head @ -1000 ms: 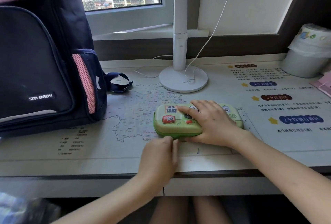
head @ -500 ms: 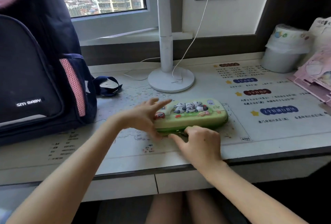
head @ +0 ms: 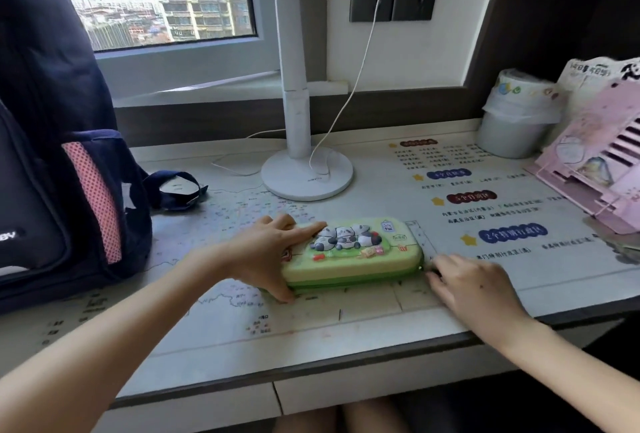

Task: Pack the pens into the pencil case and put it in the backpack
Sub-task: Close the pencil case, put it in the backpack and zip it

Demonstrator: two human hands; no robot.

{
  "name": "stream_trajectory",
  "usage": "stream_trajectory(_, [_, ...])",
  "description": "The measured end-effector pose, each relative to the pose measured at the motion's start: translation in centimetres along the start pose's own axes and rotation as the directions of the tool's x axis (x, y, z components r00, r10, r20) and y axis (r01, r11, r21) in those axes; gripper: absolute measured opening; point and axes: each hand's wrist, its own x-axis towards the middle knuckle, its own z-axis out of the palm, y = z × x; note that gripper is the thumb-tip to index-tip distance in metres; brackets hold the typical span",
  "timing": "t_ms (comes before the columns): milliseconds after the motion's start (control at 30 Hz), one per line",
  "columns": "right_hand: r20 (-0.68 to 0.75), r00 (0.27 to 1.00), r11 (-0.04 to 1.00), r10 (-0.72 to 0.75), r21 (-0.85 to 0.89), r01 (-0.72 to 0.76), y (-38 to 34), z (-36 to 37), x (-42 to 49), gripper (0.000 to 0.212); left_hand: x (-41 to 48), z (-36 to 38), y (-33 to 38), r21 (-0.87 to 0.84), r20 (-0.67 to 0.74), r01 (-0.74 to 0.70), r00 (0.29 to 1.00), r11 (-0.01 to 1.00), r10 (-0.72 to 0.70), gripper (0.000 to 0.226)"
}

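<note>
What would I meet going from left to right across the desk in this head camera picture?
backpack → left hand → pencil case → right hand → pink stand

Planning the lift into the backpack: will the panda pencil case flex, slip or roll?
Probably stiff: the panda pencil case holds its moulded shape under the left hand. Unlikely to roll: flat, boxy. May slide on the smooth desk mat.

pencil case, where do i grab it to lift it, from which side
Across its short width near the middle, from above: thumb on the near long side, fingers on the far one. The pencil case lies flat on the desk, long and low, so that narrow span likely fits one hand.
</note>
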Motion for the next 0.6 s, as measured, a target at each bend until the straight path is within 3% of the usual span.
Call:
stream_trajectory(167, [0.044,0.994,0.994,-0.104,0.049,0.102,4.1,2.1,5.0,0.02,0.2,0.0,-0.2,0.026,-0.003,-0.031,1.0,0.999,0.031,0.114])
stream_trajectory(233, [0.054,0.975,0.976,-0.217,0.039,0.215,4.7,3.1,8.3,0.018,0.4,-0.1,-0.2,0.014,0.015,-0.036,0.999,0.999,0.036,0.115])
stream_trajectory(333, [0.272,0.894,0.928,-0.355,-0.01,0.371,4.1,3.3,12.4,0.006,0.5,-0.1,-0.3,-0.009,0.042,-0.042,0.998,0.999,0.042,0.116])
stream_trajectory(400, [0.386,0.872,0.948,-0.303,0.031,0.316,3.4,2.4,13.6,0.016,0.5,-0.3,-0.3,-0.038,0.055,-0.044,0.997,0.998,0.046,0.117])
stream_trajectory(467, [0.407,0.89,0.961,-0.206,0.254,0.106,2.0,0.6,13.4,0.03,0.6,-0.7,-0.4,-0.05,0.067,-0.063,0.996,0.997,0.066,0.116])
stream_trajectory(500, [0.45,0.873,0.915,-0.188,0.404,-0.011,1.0,-0.4,12.7,0.041,0.8,-0.9,-0.6,-0.042,0.071,-0.072,0.995,0.997,0.075,0.115])
stream_trajectory(533, [0.517,0.827,0.858,-0.22,0.506,-0.088,-0.2,-1.4,11.8,0.054,0.9,-1.2,-0.6,-0.02,0.065,-0.078,0.995,0.997,0.08,0.114])
stream_trajectory(600, [0.611,0.731,0.859,-0.304,0.507,-0.067,-2.8,-2.4,9.5,0.08,1.1,-1.7,-0.6,0.047,0.024,-0.058,0.998,0.997,0.057,0.111])
